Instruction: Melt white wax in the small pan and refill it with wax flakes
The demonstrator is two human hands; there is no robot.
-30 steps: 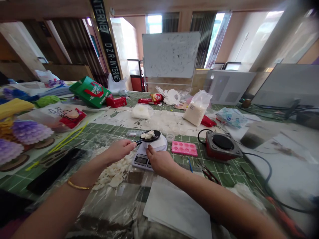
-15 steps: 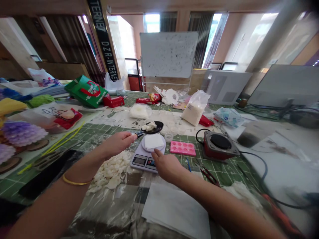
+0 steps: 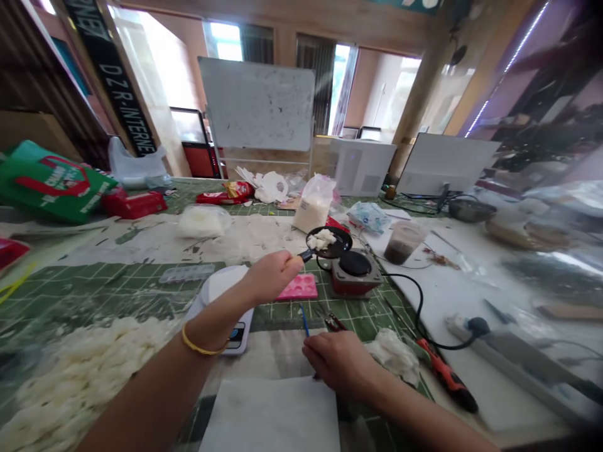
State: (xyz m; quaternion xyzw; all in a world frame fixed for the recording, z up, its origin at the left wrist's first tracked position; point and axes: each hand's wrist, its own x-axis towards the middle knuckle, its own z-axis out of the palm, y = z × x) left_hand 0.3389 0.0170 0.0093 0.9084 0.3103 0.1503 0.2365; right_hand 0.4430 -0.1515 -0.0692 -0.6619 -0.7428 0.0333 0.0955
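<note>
My left hand (image 3: 271, 274) grips the handle of a small black pan (image 3: 330, 243) holding white wax chunks. The pan hangs in the air just above the small red electric hot plate (image 3: 354, 272). A white digital scale (image 3: 220, 301) sits partly hidden under my left forearm. A pink silicone mould (image 3: 299, 287) lies between the scale and the hot plate. My right hand (image 3: 335, 360) rests on the table near the front edge, fingers curled, beside a white sheet of paper (image 3: 273, 414). Nothing is visible in it.
A heap of white wax flakes (image 3: 70, 376) lies on plastic at the left. A bag of white granules (image 3: 313, 204), a cup of dark liquid (image 3: 401, 242), a red-handled tool (image 3: 446, 376), a blue pen (image 3: 304, 319) and the hot plate's black cord (image 3: 419, 314) lie around.
My left hand lifted the pan off the scale and carried it right, over the hot plate. My right hand drew back from the scale to the table's front. The view swung right.
</note>
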